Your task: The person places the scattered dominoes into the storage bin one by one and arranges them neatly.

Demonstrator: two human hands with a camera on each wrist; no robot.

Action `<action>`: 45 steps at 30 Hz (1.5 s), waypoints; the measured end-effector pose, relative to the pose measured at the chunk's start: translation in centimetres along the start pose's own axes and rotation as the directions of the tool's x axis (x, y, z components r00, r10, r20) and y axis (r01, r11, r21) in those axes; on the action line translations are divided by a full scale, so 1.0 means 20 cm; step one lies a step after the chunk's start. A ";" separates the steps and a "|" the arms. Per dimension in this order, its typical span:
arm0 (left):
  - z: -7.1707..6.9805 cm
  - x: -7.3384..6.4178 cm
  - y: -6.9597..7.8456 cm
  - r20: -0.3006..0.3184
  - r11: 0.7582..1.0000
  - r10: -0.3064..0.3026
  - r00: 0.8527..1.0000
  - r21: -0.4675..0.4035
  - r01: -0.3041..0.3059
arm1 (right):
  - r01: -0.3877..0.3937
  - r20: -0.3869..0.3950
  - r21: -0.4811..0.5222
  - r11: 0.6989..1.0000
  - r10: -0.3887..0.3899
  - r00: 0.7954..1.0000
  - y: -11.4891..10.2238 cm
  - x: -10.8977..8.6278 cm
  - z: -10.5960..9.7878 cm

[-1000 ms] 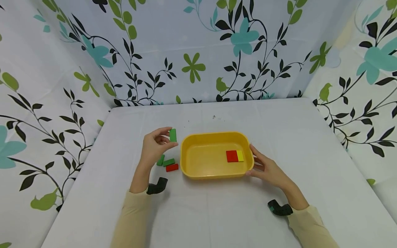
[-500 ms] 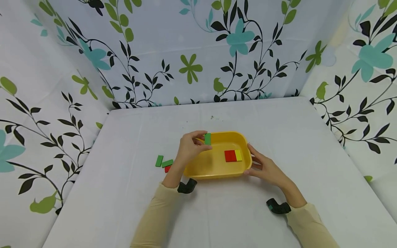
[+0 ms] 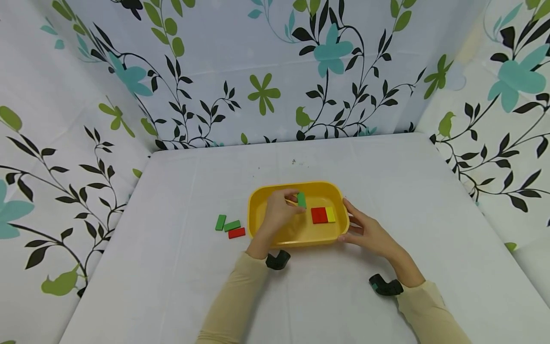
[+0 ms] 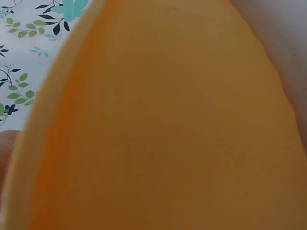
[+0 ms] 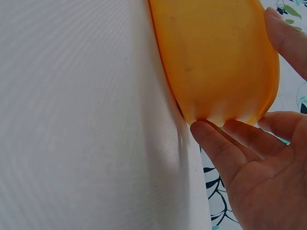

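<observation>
My left hand [image 3: 279, 210] pinches a small green block [image 3: 302, 199] between thumb and fingertips, over the inside of the yellow tray [image 3: 301, 235]. The block stands on end, left of a red piece [image 3: 319, 215] and a narrow yellow piece [image 3: 330, 215] that lie side by side in the tray. At the tray's right end my right hand [image 3: 374, 234] grips the corners, thumb near and index finger far. In the right wrist view its fingertips [image 5: 204, 129] press the tray's outer wall. Tray wall [image 4: 177, 115] fills most of the left wrist view, hiding the left fingers.
Left of the tray lie two green blocks [image 3: 220, 222] and a red block [image 3: 237, 233], close together on the white table [image 3: 172, 286]. Each wrist wears a black camera mount [image 3: 278, 260]. A leaf-patterned curtain [image 3: 215, 57] surrounds the table's back and sides.
My left hand has carried the green block rightward from beside the tray to over it, and lowered it into the tray area. The right hand keeps its grip on the tray's end.
</observation>
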State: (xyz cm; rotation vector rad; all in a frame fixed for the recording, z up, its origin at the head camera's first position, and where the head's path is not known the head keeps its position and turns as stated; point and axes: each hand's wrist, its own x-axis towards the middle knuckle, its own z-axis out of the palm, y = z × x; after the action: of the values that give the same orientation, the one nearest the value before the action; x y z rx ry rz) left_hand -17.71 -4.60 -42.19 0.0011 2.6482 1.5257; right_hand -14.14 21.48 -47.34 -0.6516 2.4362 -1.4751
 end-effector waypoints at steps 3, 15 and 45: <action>0.03 0.01 0.00 0.010 0.999 -0.023 1.000 0.038 0.023 | -0.002 0.002 0.000 1.000 0.002 1.000 0.00 0.00 0.00; 0.14 0.05 -0.04 0.003 0.985 -0.029 1.000 0.170 0.028 | 0.001 0.001 0.003 1.000 -0.001 1.000 0.01 0.00 0.00; 0.18 0.00 -0.02 0.027 0.942 -0.105 0.994 0.323 0.091 | 0.010 0.008 0.003 1.000 -0.010 1.000 -0.01 0.00 0.00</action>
State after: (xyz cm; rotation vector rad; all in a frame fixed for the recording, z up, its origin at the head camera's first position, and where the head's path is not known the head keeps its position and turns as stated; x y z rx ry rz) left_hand -17.45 -1.80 -44.36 -0.0742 2.7816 1.0385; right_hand -14.01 21.43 -47.21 -0.6684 2.4281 -1.4763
